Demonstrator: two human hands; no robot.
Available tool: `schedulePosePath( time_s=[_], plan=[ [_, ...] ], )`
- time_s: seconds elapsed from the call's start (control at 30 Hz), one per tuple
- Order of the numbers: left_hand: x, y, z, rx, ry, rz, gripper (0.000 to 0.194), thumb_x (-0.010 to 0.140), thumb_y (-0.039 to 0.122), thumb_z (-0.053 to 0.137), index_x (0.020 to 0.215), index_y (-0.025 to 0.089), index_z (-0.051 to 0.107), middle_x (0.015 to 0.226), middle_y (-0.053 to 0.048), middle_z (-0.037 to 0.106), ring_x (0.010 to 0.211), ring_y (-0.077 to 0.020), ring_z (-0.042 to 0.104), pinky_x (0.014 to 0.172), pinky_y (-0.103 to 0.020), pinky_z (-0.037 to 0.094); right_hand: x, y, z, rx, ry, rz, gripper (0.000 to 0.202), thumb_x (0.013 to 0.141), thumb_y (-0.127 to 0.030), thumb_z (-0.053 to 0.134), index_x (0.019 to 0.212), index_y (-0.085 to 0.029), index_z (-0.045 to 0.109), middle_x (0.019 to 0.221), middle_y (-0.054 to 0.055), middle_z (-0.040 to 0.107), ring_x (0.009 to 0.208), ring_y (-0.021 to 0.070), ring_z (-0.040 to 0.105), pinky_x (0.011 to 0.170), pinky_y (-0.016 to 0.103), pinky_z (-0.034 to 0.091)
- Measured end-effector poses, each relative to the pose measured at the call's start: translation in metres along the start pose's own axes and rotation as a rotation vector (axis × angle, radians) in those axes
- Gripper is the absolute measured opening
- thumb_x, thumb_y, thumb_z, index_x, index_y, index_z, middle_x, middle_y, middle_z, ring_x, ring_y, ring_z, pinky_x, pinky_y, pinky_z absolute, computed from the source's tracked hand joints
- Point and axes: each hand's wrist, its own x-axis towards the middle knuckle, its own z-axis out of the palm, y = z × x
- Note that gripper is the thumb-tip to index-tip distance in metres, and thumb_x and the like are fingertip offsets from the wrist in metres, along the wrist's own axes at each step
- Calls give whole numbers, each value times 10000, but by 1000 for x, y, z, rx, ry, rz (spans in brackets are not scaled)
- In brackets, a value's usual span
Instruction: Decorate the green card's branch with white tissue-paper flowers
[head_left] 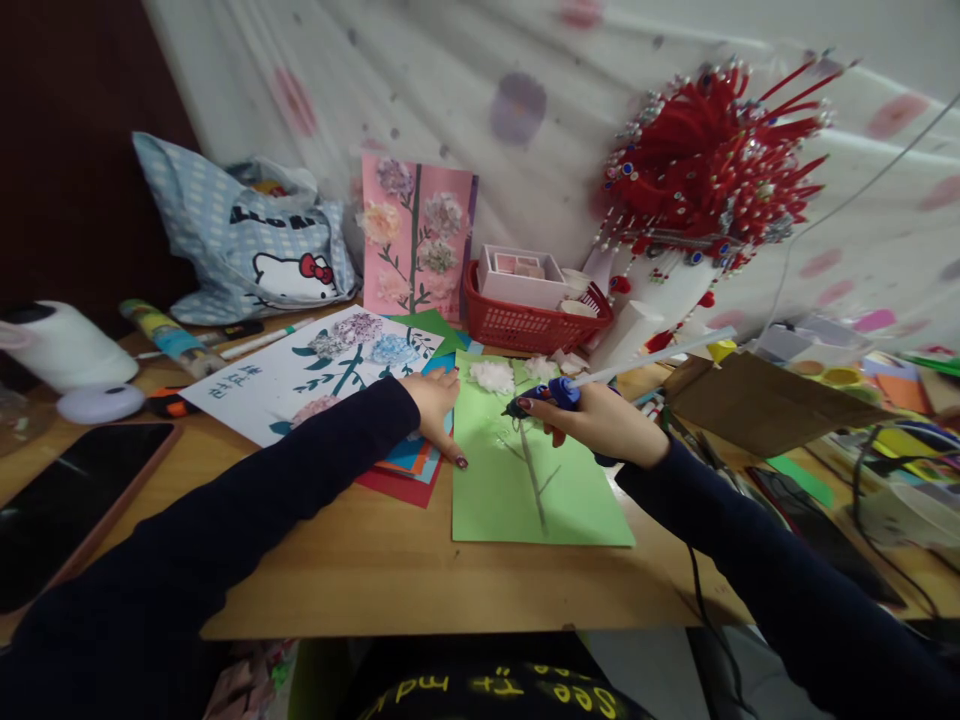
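A light green sheet of paper (495, 500) lies in front of me with a grey branching stem (530, 465) on it. White ruffled flowers (492, 377) sit near its top edge. My right hand (615, 420) is closed around a blue hot glue gun (562, 393), a long clear glue stick (645, 357) sticking out of its back. Its dark nozzle points down-left, just over the upper stem; whether it touches the paper I cannot tell. My left hand (435, 410) rests with fingers spread at the green sheet's left edge, beside stacked coloured papers (401, 485).
A white card with flowers (247, 395) lies at left, a pink flower card (390, 240) stands behind. Around them are a red basket (536, 322), a red beaded headdress (712, 170), a checked bag (247, 235), a phone (82, 490) and a cardboard piece (772, 405). A black cable (701, 590) hangs at right.
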Motion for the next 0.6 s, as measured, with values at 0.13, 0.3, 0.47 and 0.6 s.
schedulePosePath(
  time_s=[0.13,0.3,0.47,0.6],
  plan=[
    [0,-1,0,-27,-3,2,1329,416,815,552,1404,-3,205,1486,-237,72,1356,-378,140,1074,-404,214,8,-8,7,58,-5,-26,493,805,-569,459,554,-172,609,536,43,657,544,142,599,563,248,434],
    [0,0,0,-39,-15,-7,1364,382,836,547,1409,8,201,1486,-236,62,1357,-386,127,1074,-412,211,16,-11,16,38,-24,8,532,788,-619,437,589,-161,618,464,41,607,466,135,564,538,256,435],
    [0,-1,0,-29,-17,-6,1381,374,852,528,1410,3,192,1485,-236,61,1357,-384,131,1067,-413,229,21,-9,20,23,-21,-20,528,769,-639,448,635,-158,620,481,22,580,411,103,492,468,242,384],
    [0,-1,0,-44,-15,-7,1384,368,847,542,1407,-2,201,1484,-240,59,1357,-393,121,1065,-428,228,19,-10,19,39,-14,-43,501,758,-631,479,726,-160,649,571,26,609,433,95,480,444,236,349]
  ],
)
